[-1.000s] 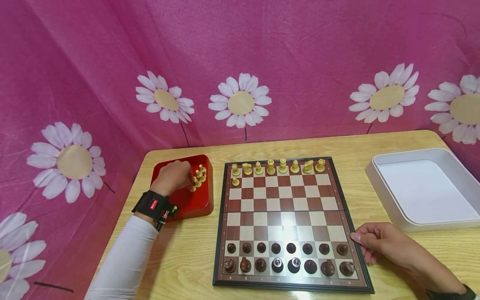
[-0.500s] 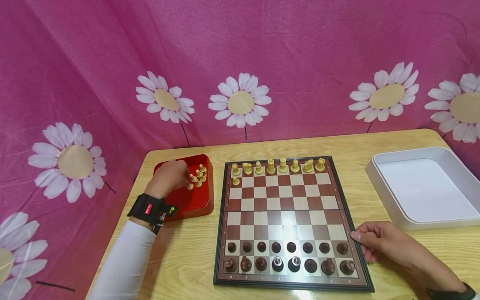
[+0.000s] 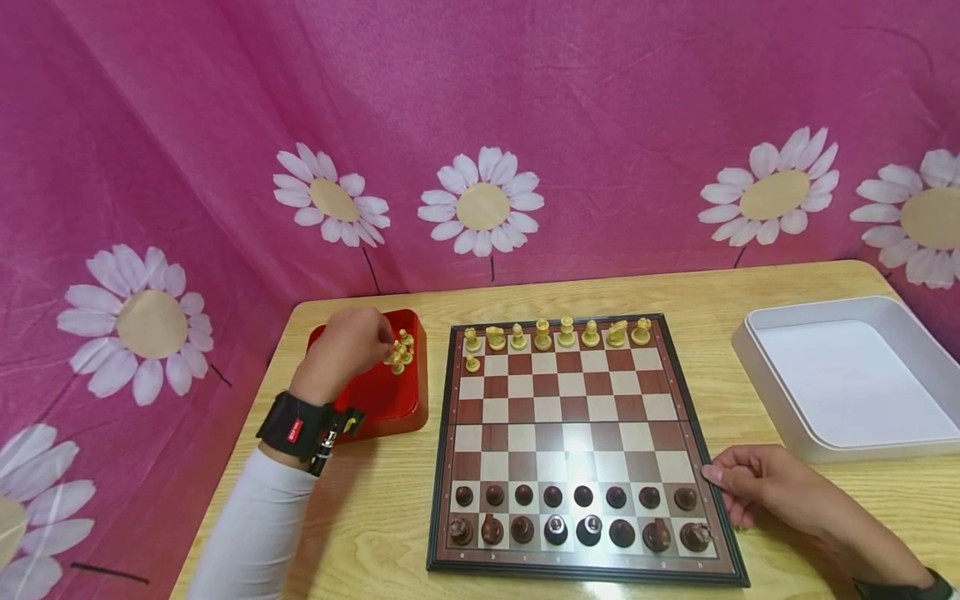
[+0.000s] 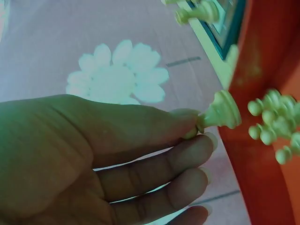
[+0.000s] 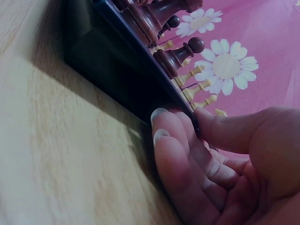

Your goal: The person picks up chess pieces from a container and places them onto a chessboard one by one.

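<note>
Between thumb and forefinger, my left hand [image 3: 345, 350] pinches a cream pawn [image 4: 221, 112] by its head, its base pointing away from the palm. The hand is above the red box [image 3: 382, 404], where several more cream pawns [image 3: 401, 354] cluster at the right side. My right hand [image 3: 780, 492] holds the right edge of the chessboard [image 3: 566, 408], thumb on the rim and fingers curled against its side. Cream pieces [image 3: 566, 332] line the board's far row, with one cream pawn [image 3: 472, 363] in front at the left. Dark pieces [image 3: 588, 529] fill the two near rows.
A white tray [image 3: 780, 400] stands on the wooden table [image 3: 360, 517] to the right of the board. Behind the table hangs a pink cloth [image 3: 615, 150] with large daisies. The red box's wall stands between the pawns and the board.
My left hand has picked a pawn from the group in the red box and lifted it slightly. The right hand and the pieces on the board stay as they were.
</note>
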A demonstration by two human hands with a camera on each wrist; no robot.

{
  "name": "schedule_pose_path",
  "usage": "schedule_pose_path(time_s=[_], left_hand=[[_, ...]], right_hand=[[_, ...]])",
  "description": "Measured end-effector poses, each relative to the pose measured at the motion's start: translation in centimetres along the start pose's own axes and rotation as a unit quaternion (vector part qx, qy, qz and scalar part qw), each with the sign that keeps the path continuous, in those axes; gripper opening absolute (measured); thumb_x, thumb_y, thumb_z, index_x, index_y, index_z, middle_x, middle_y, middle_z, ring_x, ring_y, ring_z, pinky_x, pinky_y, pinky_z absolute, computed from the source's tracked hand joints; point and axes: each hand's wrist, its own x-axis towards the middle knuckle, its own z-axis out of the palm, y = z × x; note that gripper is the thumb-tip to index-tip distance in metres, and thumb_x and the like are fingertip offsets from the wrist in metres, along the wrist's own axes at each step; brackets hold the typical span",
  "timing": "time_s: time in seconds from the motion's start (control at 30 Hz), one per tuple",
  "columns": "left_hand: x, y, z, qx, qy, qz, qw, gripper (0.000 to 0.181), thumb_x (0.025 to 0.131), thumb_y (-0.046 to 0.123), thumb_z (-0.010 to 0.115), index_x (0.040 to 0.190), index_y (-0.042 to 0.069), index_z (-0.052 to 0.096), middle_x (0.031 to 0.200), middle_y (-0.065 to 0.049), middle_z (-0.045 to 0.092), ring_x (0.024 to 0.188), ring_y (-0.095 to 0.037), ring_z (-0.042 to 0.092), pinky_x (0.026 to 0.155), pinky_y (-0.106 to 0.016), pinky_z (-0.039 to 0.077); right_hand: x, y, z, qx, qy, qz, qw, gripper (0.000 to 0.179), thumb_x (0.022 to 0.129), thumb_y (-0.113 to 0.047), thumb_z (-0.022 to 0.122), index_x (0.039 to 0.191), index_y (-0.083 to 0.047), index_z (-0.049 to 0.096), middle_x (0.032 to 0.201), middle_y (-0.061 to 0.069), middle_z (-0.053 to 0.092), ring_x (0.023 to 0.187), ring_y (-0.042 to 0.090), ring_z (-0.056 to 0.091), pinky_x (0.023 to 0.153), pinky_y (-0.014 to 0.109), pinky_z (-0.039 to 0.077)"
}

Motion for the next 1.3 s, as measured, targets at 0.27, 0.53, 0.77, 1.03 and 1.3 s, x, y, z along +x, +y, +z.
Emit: schedule_pose_path(time_s=[0.27,0.53,0.77,1.03,1.3], left_hand=[[0.0,2.7,-0.1,-0.016,0.041,0.035,0.9984,0.011,0.082,0.008,0.068,0.072,0.011,0.071,0.057,0.001,0.057,0.051,-0.015,0.051,0.05,-0.028,0.042],[0.9,6.0,1.3,0.006,0.088,0.086,0.9924,0.005,0.083,0.012,0.07,0.081,0.013,0.074,0.068,0.003,0.06,0.063,-0.014,0.049,0.053,-0.026,0.043],[1.9,8.5,2.8,0.026,0.078,0.101,0.9915,0.006,0.084,0.019,0.071,0.086,0.016,0.075,0.069,0.006,0.06,0.063,-0.012,0.049,0.049,-0.023,0.042],[2.9,9.4,4.6,0.039,0.06,0.118,0.9905,0.008,0.082,0.024,0.073,0.089,0.02,0.076,0.07,0.009,0.062,0.063,-0.01,0.048,0.046,-0.022,0.041],[3.8,9.3,5.9,0.032,0.044,0.123,0.991,0.007,0.082,0.02,0.072,0.077,0.024,0.075,0.063,0.012,0.058,0.06,-0.009,0.048,0.046,-0.026,0.037]], right_hand=[[0.0,-0.1,0.0,-0.002,-0.002,0.001,1.0,0.027,0.099,-0.017,0.05,0.098,0.009,0.055,0.071,0.011,0.062,0.06,0.021,0.061,0.054,0.037,0.054],[0.0,0.1,-0.1,0.0,0.0,-0.001,1.0,0.027,0.099,-0.016,0.049,0.098,0.009,0.055,0.07,0.01,0.061,0.06,0.021,0.061,0.054,0.037,0.054],[0.1,0.2,0.0,0.0,0.005,0.012,0.9999,0.027,0.099,-0.018,0.051,0.099,0.009,0.055,0.071,0.012,0.061,0.06,0.022,0.061,0.055,0.037,0.054],[0.1,0.0,-0.1,-0.008,0.007,0.015,0.9998,0.028,0.099,-0.019,0.051,0.098,0.008,0.056,0.071,0.012,0.061,0.06,0.022,0.061,0.055,0.037,0.054],[0.1,0.0,0.0,0.0,0.01,0.026,0.9996,0.029,0.098,-0.02,0.052,0.099,0.008,0.055,0.072,0.013,0.061,0.061,0.022,0.061,0.056,0.037,0.054]])
